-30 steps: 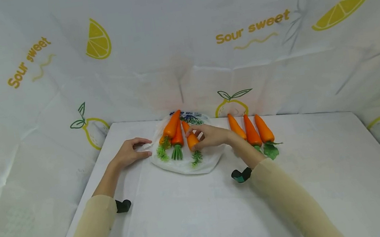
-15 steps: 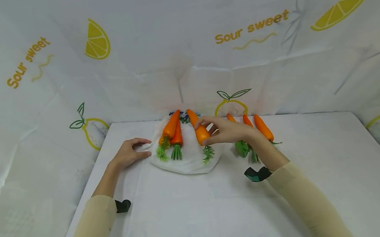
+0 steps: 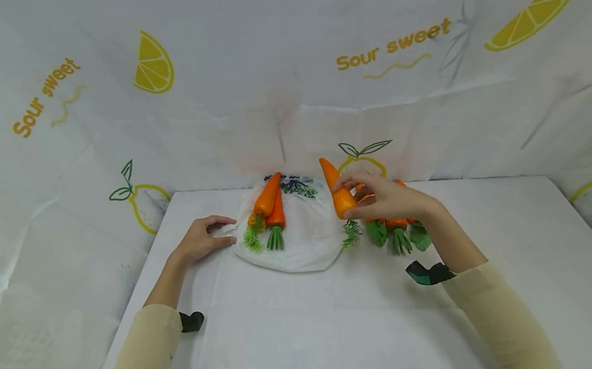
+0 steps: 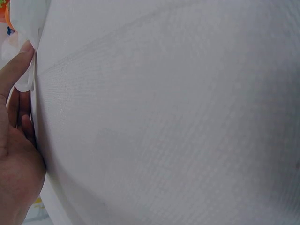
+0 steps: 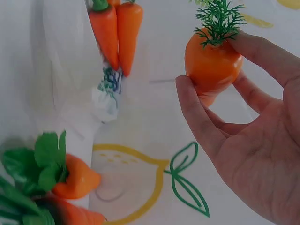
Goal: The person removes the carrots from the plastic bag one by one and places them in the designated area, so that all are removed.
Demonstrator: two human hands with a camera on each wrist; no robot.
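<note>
The right hand (image 3: 389,197) grasps a smooth, tapered orange carrot with feathery green leaves (image 3: 341,197) by its thick end, between thumb and fingertips. The left hand (image 3: 199,239) rests with relaxed fingers, thumb and fingertips at the left edge of a thin white plastic bag (image 3: 307,253). The held carrot appears raised at the bag's right edge, well apart from the left hand; its long axis runs away from the person, tip far, leaves near. The right forearm angles inward; the right palm faces left. At least two tapered orange carrots (image 3: 266,199) lie on the bag; leafy-topped orange carrots (image 5: 77,177), partly hidden in the head view, lie rightward on the white-covered desk (image 3: 295,346).
</note>
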